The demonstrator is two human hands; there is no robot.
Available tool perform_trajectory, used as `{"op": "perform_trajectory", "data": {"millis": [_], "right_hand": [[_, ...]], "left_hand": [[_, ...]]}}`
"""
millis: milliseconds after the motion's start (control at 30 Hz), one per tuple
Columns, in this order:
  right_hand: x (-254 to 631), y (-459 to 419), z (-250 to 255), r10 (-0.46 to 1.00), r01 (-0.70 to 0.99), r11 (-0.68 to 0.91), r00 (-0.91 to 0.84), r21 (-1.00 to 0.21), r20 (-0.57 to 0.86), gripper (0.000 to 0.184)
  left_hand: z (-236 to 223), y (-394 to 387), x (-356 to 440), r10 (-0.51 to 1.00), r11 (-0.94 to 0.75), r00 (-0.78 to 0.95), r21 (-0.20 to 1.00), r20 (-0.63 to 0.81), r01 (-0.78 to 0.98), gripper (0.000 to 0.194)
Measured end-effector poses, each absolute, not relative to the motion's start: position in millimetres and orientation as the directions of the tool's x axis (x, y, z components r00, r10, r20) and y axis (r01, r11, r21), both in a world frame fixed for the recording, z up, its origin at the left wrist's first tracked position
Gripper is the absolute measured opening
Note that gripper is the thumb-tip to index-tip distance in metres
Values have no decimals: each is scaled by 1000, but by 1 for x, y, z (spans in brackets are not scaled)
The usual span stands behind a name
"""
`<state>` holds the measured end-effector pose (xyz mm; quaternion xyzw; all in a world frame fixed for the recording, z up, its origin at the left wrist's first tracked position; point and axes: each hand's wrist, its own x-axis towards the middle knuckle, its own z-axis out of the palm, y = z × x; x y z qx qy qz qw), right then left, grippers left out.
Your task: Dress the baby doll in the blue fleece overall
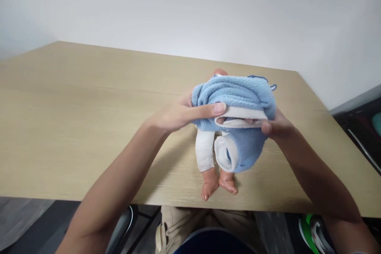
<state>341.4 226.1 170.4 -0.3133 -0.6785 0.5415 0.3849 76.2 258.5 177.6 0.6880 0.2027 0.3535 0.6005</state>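
Note:
A small light-blue terry garment with white trim is bunched up between my hands. My left hand grips its left side, thumb laid along the white-edged opening. At the right side, my right hand pinches the same edge with thumb in front and fingers hidden behind. A blue sleeve or leg with a white cuff hangs below. Behind the cloth is a baby doll, its white cloth legs and bare feet showing near the table's front edge. Most of its body and head is hidden by the garment.
The wooden table stretches left and back to a pale wall. Dark furniture stands at the right. Below the front edge are my lap, a chair part at left and a green-rimmed object at right.

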Motion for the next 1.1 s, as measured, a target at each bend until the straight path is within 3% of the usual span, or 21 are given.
{"op": "perform_trajectory", "data": {"millis": [167, 267, 433, 533, 700, 833, 1100], "right_hand": [[339, 177, 172, 863, 23, 49, -503, -999, 31, 51], [329, 157, 165, 879, 64, 55, -476, -996, 18, 40], [320, 141, 141, 913, 291, 96, -407, -952, -32, 19], [317, 135, 126, 934, 418, 107, -353, -902, -53, 13], [310, 133, 110, 945, 527, 234, -320, -817, 64, 5], [307, 136, 101, 956, 627, 220, -290, -747, 39, 4], [308, 162, 86, 974, 669, 206, -214, -714, 80, 10]], "left_hand": [[149, 196, 67, 830, -37, 538, 975, 151, -217, 61], [132, 159, 71, 855, -14, 504, 976, 125, -218, 56], [107, 118, 84, 948, 35, 317, 996, -6, -87, 40], [91, 108, 87, 966, 79, 243, 996, -83, 27, 39], [73, 112, 90, 995, 10, 92, 977, -30, 212, 34], [64, 121, 90, 993, -23, 119, 951, -15, 309, 34], [60, 155, 86, 987, -86, 162, 902, 18, 422, 29]]}}
